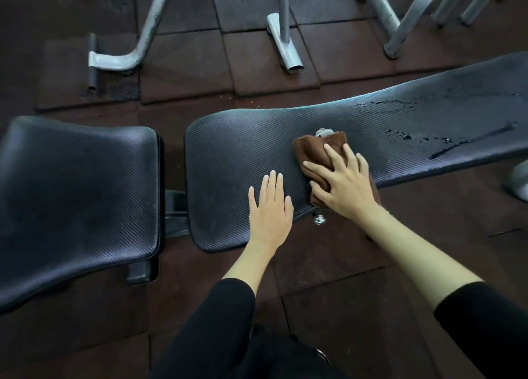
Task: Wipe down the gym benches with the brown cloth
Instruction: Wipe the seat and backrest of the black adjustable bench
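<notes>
The brown cloth (314, 147) looks soft and limp, bunching under the right hand (344, 190), fingers spread; the left hand (270, 207) lies flat-fingered by the near edge of the bench pad (228, 150).

The cloth (317, 147) is brown; the worktop (228, 156) black with fine diagonal ribbing; floor tiles (185, 64) dark reddish-brown; frame tubes (151, 21) grey.

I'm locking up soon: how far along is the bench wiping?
Done: nothing clearly. In hand: the right hand presses the cloth on the middle of the long pad, left hand flat beside it. Left: wet streaks toward the pad's right end, and the seat pad, which shows no wetness.
</notes>
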Motion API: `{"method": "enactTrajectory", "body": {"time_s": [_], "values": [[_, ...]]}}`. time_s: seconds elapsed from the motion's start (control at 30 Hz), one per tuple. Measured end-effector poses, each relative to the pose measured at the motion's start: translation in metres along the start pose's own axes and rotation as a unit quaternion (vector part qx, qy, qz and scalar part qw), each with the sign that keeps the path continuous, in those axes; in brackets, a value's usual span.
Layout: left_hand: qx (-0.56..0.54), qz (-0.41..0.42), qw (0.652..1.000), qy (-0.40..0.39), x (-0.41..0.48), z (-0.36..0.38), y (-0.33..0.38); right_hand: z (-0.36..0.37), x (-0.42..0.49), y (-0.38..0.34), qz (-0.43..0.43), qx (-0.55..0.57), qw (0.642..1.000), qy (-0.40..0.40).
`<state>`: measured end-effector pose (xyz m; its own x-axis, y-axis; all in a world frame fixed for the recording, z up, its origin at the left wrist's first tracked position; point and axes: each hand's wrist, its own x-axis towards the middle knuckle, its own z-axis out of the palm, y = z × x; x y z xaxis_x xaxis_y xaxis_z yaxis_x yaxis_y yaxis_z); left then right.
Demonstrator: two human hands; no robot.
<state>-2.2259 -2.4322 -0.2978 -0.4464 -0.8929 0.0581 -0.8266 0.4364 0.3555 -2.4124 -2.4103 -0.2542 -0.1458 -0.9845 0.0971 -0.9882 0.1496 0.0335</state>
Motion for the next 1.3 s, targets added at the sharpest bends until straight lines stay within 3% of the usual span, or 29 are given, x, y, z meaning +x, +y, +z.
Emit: {"method": "enactTrajectory", "body": {"time_s": [0.1, 0.27, 0.33, 0.57, 0.8, 1.13, 1.3], "values": [[-0.001, -0.001, 1.000, -0.007, 0.001, -0.003, 0.000, -0.004, 0.006, 0.031, 0.035, 0.005, 0.999, 0.017], [0.002, -0.008, 1.000, -0.017, 0.003, -0.007, 0.005, -0.006, 0.013, 0.031, 0.267, 0.067, 0.960, 0.056], [0.002, -0.017, 1.000, -0.016, 0.004, -0.007, 0.009, -0.002, 0.014, 0.005, 0.302, 0.078, 0.947, 0.074], [0.009, 0.014, 1.000, 0.001, 0.013, 0.000, 0.044, -0.005, -0.004, 0.015, 0.095, 0.062, 0.993, 0.027], [0.010, 0.012, 1.000, 0.018, 0.030, 0.013, 0.091, -0.010, -0.003, 0.062, -0.032, 0.034, 0.999, 0.006], [-0.003, -0.011, 0.999, 0.044, 0.059, 0.028, 0.188, -0.030, -0.004, 0.181, -0.001, 0.034, 0.999, 0.039], [-0.005, -0.016, 0.999, 0.037, 0.073, 0.038, 0.227, -0.038, -0.002, 0.224, 0.103, 0.044, 0.991, 0.079]]}}
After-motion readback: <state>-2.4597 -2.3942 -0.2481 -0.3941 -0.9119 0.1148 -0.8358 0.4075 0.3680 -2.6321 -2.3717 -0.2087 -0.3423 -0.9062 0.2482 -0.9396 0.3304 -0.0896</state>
